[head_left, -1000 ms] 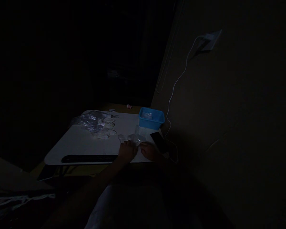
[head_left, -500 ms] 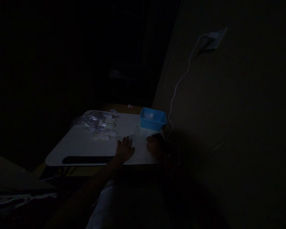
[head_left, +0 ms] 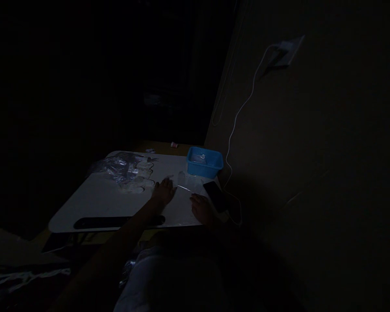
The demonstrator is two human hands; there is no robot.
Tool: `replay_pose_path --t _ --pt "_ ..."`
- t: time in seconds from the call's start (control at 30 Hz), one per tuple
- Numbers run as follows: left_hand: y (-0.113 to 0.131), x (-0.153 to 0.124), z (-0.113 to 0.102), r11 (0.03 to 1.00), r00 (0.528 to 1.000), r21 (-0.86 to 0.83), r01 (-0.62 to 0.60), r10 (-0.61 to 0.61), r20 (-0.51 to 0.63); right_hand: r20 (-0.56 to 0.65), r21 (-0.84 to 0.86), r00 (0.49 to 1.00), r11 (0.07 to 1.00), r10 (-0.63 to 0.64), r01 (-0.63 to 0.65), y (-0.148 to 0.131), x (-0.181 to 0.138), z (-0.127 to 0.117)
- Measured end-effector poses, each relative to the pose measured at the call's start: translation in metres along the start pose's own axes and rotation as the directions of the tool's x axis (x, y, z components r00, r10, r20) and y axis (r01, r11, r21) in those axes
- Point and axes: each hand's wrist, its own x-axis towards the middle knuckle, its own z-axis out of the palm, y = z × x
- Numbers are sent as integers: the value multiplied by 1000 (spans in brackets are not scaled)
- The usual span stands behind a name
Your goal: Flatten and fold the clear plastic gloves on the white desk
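The scene is very dark. My left hand (head_left: pixel 163 190) lies on the white table (head_left: pixel 104 199) with its fingers stretched toward a pile of clear plastic pieces (head_left: pixel 134 173). A small clear plastic piece (head_left: pixel 185 181) lies between my hands. My right hand (head_left: pixel 201 208) rests near the table's front edge, beside a dark phone (head_left: pixel 215 196); its fingers look curled, and the dark hides whether it holds anything.
A blue plastic tub (head_left: pixel 204 161) stands at the table's far right corner. A white cable (head_left: pixel 240 112) runs from a wall socket (head_left: pixel 286 52) down to the phone. A long black strip (head_left: pixel 117 222) lies along the table's front edge. A wall is close on the right.
My left hand has moved forward and left, toward the pile of plastic. The hands have parted, and the clear piece they held together now lies on the table.
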Motion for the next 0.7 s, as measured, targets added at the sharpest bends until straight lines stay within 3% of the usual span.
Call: replay_pose_path --t 0.1,0.2,0.27,0.5,0.7 --pt "1 -2 -9 1000 998 -2 18 -19 -55 -55 -59 985 985 161 -164 5 1 -8" --pt "8 -14 -12 993 990 -16 -121 119 -74 -117 -166 875 859 470 -484 15 2 -21" --pt "11 -23 -6 988 986 -17 -154 153 -62 -116 -211 802 774 586 -596 21 0 -27" --pt "6 -34 15 994 991 -10 -112 111 -71 25 -187 708 699 706 -690 42 2 -28" --pt "7 -34 14 995 990 -17 -103 101 -95 -17 -57 712 711 702 -701 50 8 -20"
